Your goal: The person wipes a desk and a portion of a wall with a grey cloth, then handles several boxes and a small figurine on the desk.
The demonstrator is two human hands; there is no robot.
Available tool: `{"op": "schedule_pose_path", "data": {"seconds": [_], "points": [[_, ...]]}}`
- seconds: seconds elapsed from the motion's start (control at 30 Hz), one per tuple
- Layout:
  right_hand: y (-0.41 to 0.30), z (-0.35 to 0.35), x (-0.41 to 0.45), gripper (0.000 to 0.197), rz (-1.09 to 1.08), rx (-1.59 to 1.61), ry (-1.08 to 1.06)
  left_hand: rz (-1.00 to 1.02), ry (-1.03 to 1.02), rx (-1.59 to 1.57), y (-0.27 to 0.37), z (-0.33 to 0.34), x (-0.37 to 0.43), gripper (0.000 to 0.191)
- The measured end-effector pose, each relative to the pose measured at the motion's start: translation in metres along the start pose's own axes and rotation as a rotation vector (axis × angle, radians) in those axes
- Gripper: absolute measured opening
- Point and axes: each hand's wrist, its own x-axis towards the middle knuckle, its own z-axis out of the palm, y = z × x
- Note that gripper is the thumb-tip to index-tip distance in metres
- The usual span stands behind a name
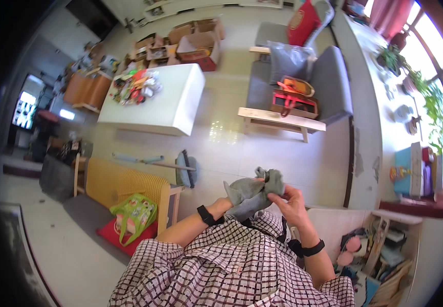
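Observation:
A bunched grey-green cloth [246,195], perhaps a garment, is between my hands in front of my checked shirt. My left hand [223,207] is mostly hidden under the cloth, which drapes over it. My right hand [292,203] pinches the cloth's rolled, knotted-looking end [274,183] between thumb and fingers. Both wrists wear black bands.
A broom and a dustpan [186,169] lie on the floor ahead. Left stands a bench with a green bag [135,215]. Beyond are a white table [175,92] bearing small items, cardboard boxes [198,50], and a grey sofa [330,84]. Open shelves [382,245] stand at right.

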Motion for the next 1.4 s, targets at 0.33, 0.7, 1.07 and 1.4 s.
{"op": "schedule_pose_path", "data": {"seconds": [0.33, 0.7, 1.07, 1.4], "points": [[-0.014, -0.045, 0.047, 0.024, 0.144, 0.235, 0.006, -0.001, 0.169, 0.895, -0.015, -0.027, 0.038, 0.035], [-0.021, -0.036, 0.082, 0.023, 0.198, -0.047, -0.069, 0.047, 0.192, 1.010, -0.015, -0.037, 0.092, 0.035], [-0.048, 0.038, 0.175, 0.025, -0.022, -0.084, -0.358, -0.017, 0.318, 0.833, -0.024, -0.131, 0.050, 0.035], [-0.022, 0.034, 0.216, 0.038, 0.184, -0.200, -0.185, -0.224, 0.558, 0.786, -0.043, -0.225, 0.005, 0.037]]}}
